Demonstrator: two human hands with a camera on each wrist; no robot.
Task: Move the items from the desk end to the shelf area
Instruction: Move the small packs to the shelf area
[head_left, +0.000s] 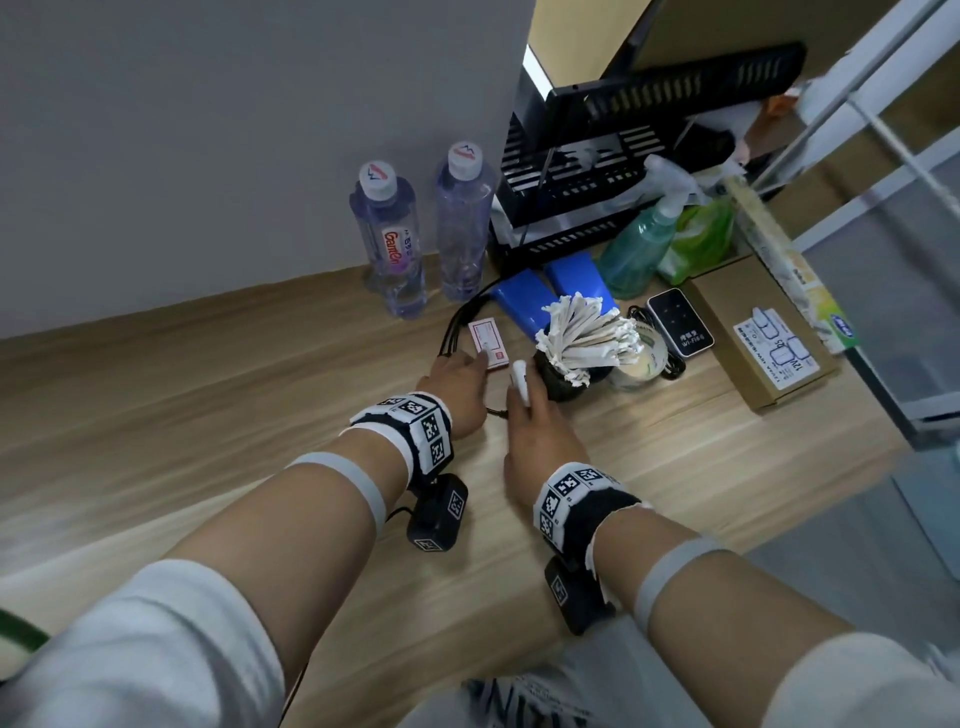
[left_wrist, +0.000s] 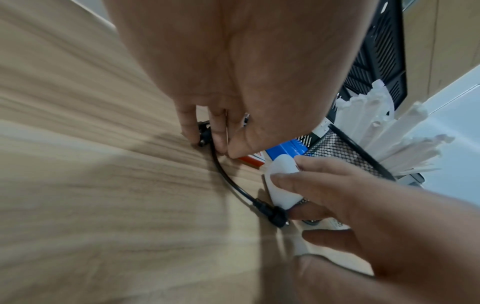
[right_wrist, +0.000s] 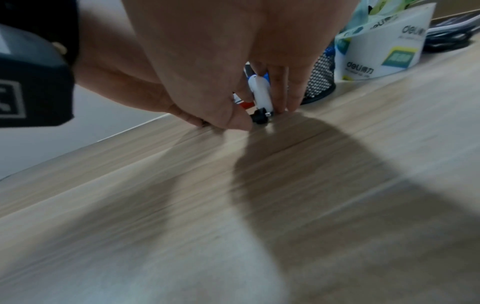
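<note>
Your right fingers (left_wrist: 298, 181) pinch the white capsule (head_left: 521, 382); the left hand (head_left: 457, 376) seemingly grips the black cable (left_wrist: 228, 179) — lift carelessly and the near mesh cup (head_left: 561, 382) tips.

An office: wood-grain desk (head_left: 208, 374), black mesh file rack (head_left: 613, 171), 2 water bottles (head_left: 387, 234), Wi-Fi device (head_left: 680, 322).

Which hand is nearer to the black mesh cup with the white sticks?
The right. The right hand, holding a small white object, is right beside the black mesh cup. The left hand is further to the left, on the red-and-white card.
</note>
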